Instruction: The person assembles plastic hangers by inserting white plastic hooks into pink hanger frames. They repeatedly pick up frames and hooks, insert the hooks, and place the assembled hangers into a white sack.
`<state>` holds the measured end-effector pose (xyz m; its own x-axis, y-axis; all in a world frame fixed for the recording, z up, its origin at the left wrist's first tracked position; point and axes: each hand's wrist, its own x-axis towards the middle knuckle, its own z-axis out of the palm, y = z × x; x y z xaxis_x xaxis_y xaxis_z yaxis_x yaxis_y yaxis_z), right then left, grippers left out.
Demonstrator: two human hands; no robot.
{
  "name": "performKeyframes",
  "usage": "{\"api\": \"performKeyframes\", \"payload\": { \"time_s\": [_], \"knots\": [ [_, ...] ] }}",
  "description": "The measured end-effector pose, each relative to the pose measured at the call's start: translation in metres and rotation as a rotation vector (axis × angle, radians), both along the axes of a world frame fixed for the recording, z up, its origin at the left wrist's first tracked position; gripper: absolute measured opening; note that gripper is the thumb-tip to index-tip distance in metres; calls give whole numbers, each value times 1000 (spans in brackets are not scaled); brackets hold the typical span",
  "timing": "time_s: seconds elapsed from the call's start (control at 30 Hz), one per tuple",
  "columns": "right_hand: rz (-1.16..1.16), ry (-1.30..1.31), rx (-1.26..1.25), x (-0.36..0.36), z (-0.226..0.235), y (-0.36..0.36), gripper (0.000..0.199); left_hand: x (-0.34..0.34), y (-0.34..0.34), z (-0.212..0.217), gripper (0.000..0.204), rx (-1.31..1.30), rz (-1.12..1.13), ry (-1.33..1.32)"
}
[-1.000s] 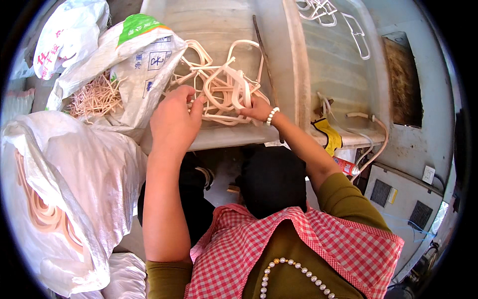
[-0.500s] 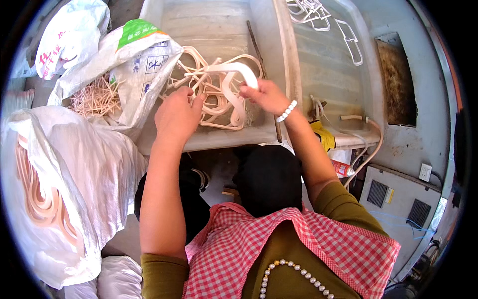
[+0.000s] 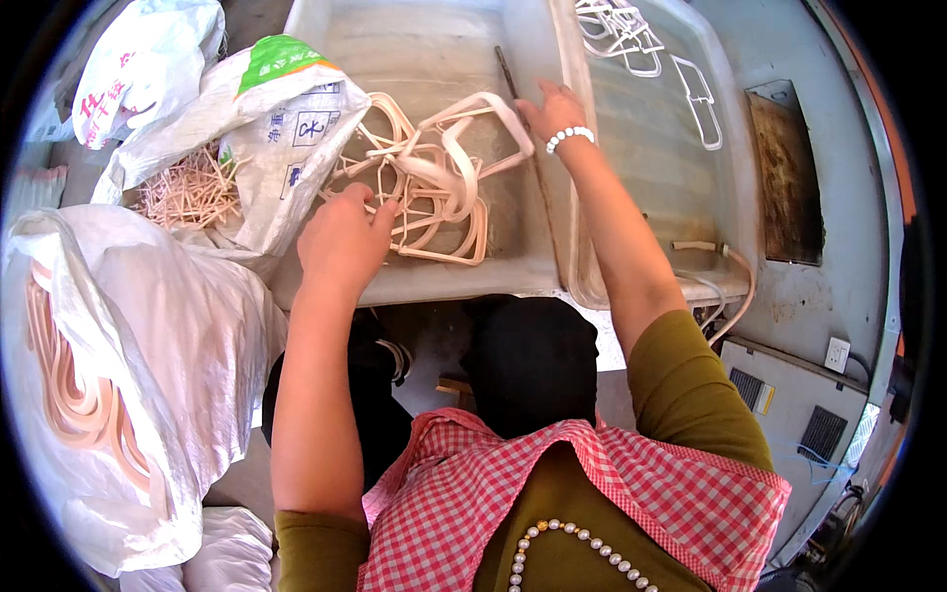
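Note:
In the near part of a pale plastic tub (image 3: 326, 281) lies a tangled pile of cream-pink, frame-shaped plastic loops (image 3: 464, 252). My left hand (image 3: 345, 237) is at the pile's left edge, fingers bent in around it. What those fingers grip is hidden under the hand. My right hand (image 3: 554, 111), with a white bead bracelet at its wrist, is beyond the upper right corner of the topmost loop (image 3: 521, 133). Its fingers are apart and hold nothing. A thin dark rod (image 3: 538, 187) leans along the tub's right wall beneath that arm.
A second tub (image 3: 661, 187) on the right holds several white wire-like frames (image 3: 623, 35) and a hose end (image 3: 695, 246). On the left, an open woven sack (image 3: 296, 118) holds short pinkish sticks (image 3: 192, 187). Nearer, a white bag (image 3: 197, 326) contains pinkish strips (image 3: 84, 385).
My right hand has let go of the thick white part of the loop and moved up and right. The loop has settled on the pile. My left hand has shifted slightly.

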<state>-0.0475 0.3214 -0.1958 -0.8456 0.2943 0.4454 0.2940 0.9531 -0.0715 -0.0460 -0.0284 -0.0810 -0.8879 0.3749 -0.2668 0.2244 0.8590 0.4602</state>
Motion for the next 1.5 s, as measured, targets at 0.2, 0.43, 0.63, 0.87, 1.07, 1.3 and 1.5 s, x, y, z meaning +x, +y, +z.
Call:
{"api": "performKeyframes", "payload": {
  "time_s": [0.2, 0.43, 0.63, 0.87, 1.07, 1.3, 1.5],
  "knots": [
    [-216, -838, -925, 10, -64, -39, 82, 4, 0, -2, 35, -14, -18, -30],
    [-13, -295, -976, 0, -81, -115, 109, 8, -1, 4, 34, -49, -33, -110],
    [-76, -496, -752, -59, -60, -155, 115, 8, -6, 4, 34, -65, -30, -80],
    [-56, -452, -829, -68, -116, -155, 47, 5, 1, 4, 35, -62, -38, -50],
    [136, -63, -1750, -12, 65, -82, 27, 7, 1, 7, 31, 24, -27, -13],
    [441, 224, -2011, 60, 131, -47, 34, 3, 19, 16, 46, 506, 161, -271],
    [655, -160, -1714, 111, 169, -112, 46, -3, 28, 20, 84, 1043, 641, -944]
  ]
}}
